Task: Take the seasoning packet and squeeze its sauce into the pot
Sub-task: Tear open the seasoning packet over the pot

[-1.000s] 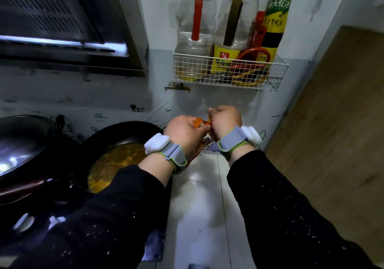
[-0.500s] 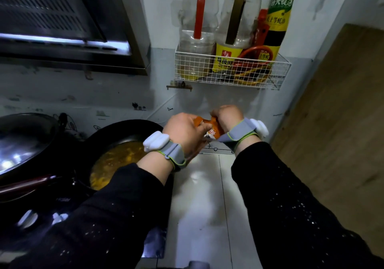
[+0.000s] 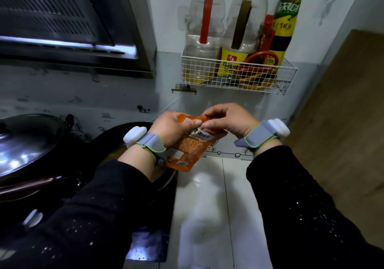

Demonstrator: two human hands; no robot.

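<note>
Pot is sitting left, mostly hidden behind your arm. Your left hand is gripping the orange seasoning packet mid-scene above the tabletop edge; your right hand is pinching its top corner.

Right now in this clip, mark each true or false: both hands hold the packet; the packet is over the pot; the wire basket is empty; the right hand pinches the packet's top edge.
1. Both hands hold the orange seasoning packet: true; left hand, right hand.
2. The packet is over the pot: false; it hangs beside the pot, above the white counter's edge.
3. The wire basket is empty: false; it holds bottles.
4. The right hand pinches the packet's top edge: true.
</note>
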